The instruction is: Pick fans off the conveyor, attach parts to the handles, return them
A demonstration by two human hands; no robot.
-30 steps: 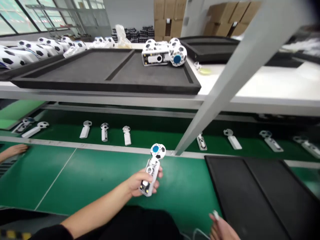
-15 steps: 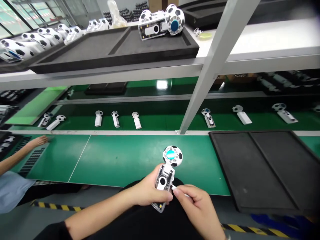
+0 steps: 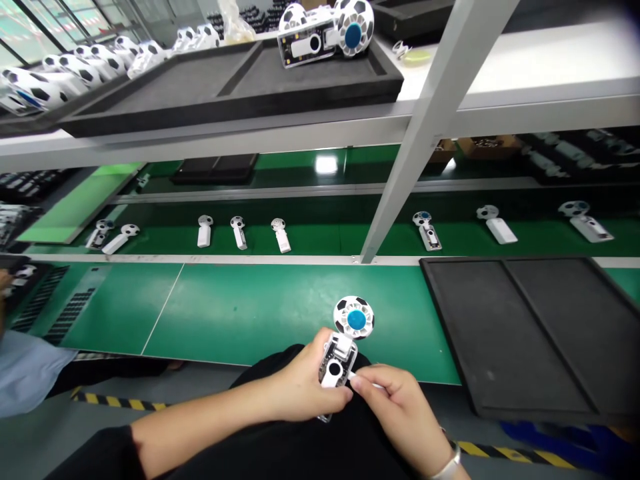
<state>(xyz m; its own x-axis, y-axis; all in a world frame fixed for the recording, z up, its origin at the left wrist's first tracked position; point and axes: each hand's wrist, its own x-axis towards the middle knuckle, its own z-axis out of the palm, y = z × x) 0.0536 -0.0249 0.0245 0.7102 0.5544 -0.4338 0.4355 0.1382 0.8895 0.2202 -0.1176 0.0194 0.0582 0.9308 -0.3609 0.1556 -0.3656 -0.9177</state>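
Observation:
My left hand point(image 3: 305, 387) is closed around the clear-cased body of a small handheld fan point(image 3: 341, 348). The fan's round head has a black-and-white football pattern and a blue centre, and it points away from me over the green bench edge. My right hand point(image 3: 397, 403) pinches a thin white cable point(image 3: 379, 386), its end against the right side of the fan body. Whether that end sits inside a socket is hidden by my fingers. Both hands are above my dark-clothed lap.
Beyond the green bench point(image 3: 250, 300), several similar fans lie on a darker green conveyor belt point(image 3: 320, 233). A black tray point(image 3: 525, 340) rests at right. Overhead, a shelf carries another black tray point(image 3: 220, 100) with fans; a slanted metal post point(image 3: 415, 140) rises ahead. Someone's blue sleeve point(image 3: 30, 367) shows at left.
The fan and both my hands have shifted slightly right in view, and the fan head faces me more. The fans on the belt appear farther right. The other person's hand has pulled back left.

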